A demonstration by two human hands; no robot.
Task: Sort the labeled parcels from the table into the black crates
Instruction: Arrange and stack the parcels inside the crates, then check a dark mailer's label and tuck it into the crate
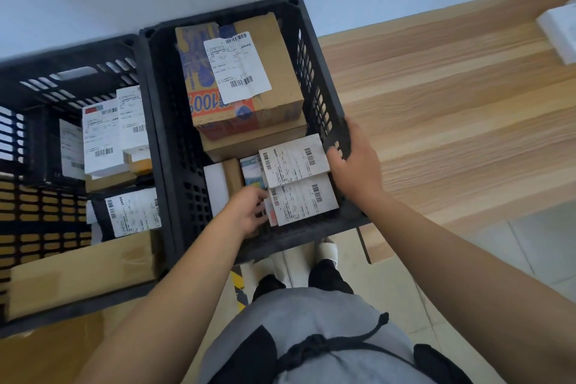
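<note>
Two black crates stand side by side on the wooden table. The right crate [318, 78] holds a large brown box [274, 59] with a white label, and two small white labeled parcels [299, 178] lying flat at its near end. My left hand [249, 212] reaches into this crate, fingers curled on the left edge of the nearer small parcel [307, 204]. My right hand [355, 162] grips the crate's right wall by its rim. The left crate [78, 72] holds several labeled parcels and a flat brown box [81, 274].
The wooden table [452, 103] stretches to the right, with a white box [561, 31] at its far right edge. A pale wall runs behind the crates. My legs and a white slipper [327, 251] show below the table edge on a tiled floor.
</note>
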